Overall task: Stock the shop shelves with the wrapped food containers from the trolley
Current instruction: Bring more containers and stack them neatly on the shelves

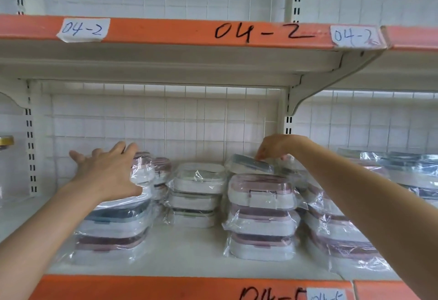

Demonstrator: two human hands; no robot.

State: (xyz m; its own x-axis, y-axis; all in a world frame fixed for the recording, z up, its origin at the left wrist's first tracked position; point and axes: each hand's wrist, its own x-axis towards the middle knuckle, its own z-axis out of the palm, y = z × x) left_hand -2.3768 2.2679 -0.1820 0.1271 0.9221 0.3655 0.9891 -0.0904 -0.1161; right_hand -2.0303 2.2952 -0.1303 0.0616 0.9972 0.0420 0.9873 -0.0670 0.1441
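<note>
Standing before a white shop shelf (pixel 184 252) with an orange front edge, a person reaches in with both arms. The left hand (pixel 106 171) lies spread, fingers straight and apart, on top of a stack of wrapped containers (pixel 113 226) directly beneath it, pressing the crinkled plastic. The right hand (pixel 277 147) droops from a bent wrist, its fingertips pinching a grey-blue wrapped container (pixel 251 164) that sits tilted just below the grip, on top of a pink-lidded stack (pixel 260 214). Between the two hands stands a green-trimmed stack (pixel 196 193), further back on the shelf. More wrapped containers (pixel 336 235) pile up under the right forearm. Behind everything runs a white wire grid (pixel 166 122) over pale tiles. Overhead, another shelf's orange strip (pixel 166 30) carries "04-2" in marker and on paper labels (pixel 83 29).
</note>
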